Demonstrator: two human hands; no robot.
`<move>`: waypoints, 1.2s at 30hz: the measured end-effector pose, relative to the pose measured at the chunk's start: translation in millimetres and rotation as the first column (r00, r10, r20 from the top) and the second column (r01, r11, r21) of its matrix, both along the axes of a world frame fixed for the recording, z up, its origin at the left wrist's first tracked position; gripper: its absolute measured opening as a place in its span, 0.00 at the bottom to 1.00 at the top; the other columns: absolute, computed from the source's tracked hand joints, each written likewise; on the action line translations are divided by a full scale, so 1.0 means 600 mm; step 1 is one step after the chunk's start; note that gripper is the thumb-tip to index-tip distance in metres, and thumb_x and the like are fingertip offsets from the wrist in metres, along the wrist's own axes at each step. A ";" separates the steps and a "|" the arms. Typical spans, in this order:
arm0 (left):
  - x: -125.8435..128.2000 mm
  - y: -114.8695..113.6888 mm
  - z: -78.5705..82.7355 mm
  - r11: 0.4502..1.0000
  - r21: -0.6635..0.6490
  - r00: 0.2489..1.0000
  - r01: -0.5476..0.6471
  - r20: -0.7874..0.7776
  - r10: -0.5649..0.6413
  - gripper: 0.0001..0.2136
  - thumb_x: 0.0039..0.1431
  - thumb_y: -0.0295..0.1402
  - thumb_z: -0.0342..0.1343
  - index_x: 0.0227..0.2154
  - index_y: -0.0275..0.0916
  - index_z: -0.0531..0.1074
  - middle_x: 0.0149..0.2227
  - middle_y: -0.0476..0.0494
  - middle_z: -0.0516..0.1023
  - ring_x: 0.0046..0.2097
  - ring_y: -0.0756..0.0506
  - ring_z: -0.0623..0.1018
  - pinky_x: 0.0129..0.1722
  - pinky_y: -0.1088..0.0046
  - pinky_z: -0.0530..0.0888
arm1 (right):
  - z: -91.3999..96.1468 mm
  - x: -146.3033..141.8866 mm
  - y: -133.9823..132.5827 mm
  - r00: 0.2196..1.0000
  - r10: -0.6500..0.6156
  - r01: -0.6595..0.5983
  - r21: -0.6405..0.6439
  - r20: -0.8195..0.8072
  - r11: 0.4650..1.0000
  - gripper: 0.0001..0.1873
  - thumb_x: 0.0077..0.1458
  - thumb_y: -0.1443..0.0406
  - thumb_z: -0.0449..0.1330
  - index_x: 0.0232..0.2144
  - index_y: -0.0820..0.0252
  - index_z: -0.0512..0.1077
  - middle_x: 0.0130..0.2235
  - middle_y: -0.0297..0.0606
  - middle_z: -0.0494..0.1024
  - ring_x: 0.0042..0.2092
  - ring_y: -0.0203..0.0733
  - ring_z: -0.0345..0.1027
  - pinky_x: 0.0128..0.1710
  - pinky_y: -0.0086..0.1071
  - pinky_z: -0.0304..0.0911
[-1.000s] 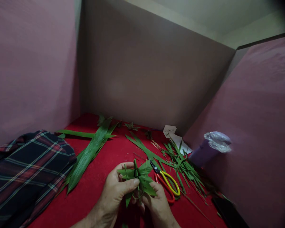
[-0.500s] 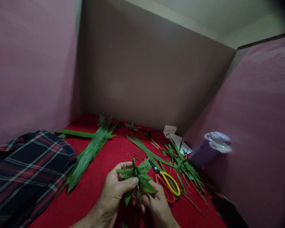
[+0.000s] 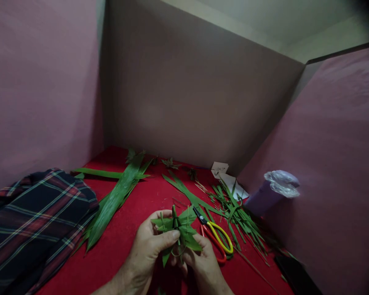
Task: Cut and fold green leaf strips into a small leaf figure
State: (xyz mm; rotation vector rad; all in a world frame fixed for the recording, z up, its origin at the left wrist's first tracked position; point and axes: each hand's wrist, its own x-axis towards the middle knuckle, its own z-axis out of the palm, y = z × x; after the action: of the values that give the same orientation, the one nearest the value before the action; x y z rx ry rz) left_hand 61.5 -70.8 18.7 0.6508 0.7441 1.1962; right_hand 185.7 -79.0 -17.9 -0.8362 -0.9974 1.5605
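Between my two hands is a star-shaped figure folded from green leaf (image 3: pixel 187 231), with pointed leaf tips spreading outward and a rolled piece upright at its middle. My left hand (image 3: pixel 152 241) grips it from the left, the thumb pressed on its centre. On the right side, my right hand (image 3: pixel 201 258) pinches its lower edge, some of the fingers hidden beneath the leaves. A thin curled strand hangs under the centre. Just right of the figure lie scissors (image 3: pixel 213 233) with one red and one yellow handle and dark blades.
Long broad leaves (image 3: pixel 117 200) lie at left beside a plaid cloth (image 3: pixel 43 229). Cut leaf strips (image 3: pixel 240 213) are heaped at right, near white paper (image 3: pixel 233 184) and a purple plastic-topped roll (image 3: pixel 270 192). A dark flat object (image 3: pixel 297 274) sits lower right. Small leaf figures (image 3: pixel 170 163) line the back.
Almost nothing differs. Both hands keep the same hold on the leaf figure, with only a very slight shift of the fingers.
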 end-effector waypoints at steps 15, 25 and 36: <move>0.000 0.002 -0.006 1.000 0.020 1.000 0.006 0.016 -0.006 0.21 0.37 0.28 0.64 0.35 0.37 0.63 0.21 0.49 0.74 0.16 0.49 0.72 0.14 0.75 0.67 | -0.010 0.002 0.004 1.000 0.009 -0.009 0.015 -0.019 1.000 0.11 0.36 0.62 0.69 0.21 0.62 0.73 0.16 0.31 0.71 0.18 0.30 0.61 0.18 0.21 0.53; 0.001 -0.001 -0.001 1.000 -0.007 0.999 -0.029 0.038 0.030 0.21 0.40 0.27 0.62 0.38 0.37 0.60 0.24 0.47 0.75 0.18 0.49 0.72 0.14 0.74 0.69 | 0.001 0.004 -0.001 0.997 0.001 -0.002 0.009 0.083 1.000 0.13 0.38 0.59 0.67 0.21 0.65 0.71 0.16 0.33 0.71 0.17 0.29 0.56 0.16 0.22 0.49; 0.003 -0.002 0.000 1.000 -0.011 0.999 -0.021 0.036 0.021 0.22 0.36 0.28 0.64 0.35 0.37 0.61 0.21 0.49 0.74 0.16 0.49 0.71 0.13 0.75 0.68 | -0.013 0.004 0.003 0.999 -0.001 0.003 -0.047 0.047 0.999 0.15 0.33 0.59 0.69 0.21 0.64 0.72 0.14 0.32 0.70 0.17 0.32 0.60 0.16 0.22 0.51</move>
State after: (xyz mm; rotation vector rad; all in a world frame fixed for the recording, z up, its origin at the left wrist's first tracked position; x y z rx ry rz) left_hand 63.2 -72.1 19.0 0.6118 0.7281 1.2196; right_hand 188.4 -76.9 -25.9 -0.9103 -0.9967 1.5743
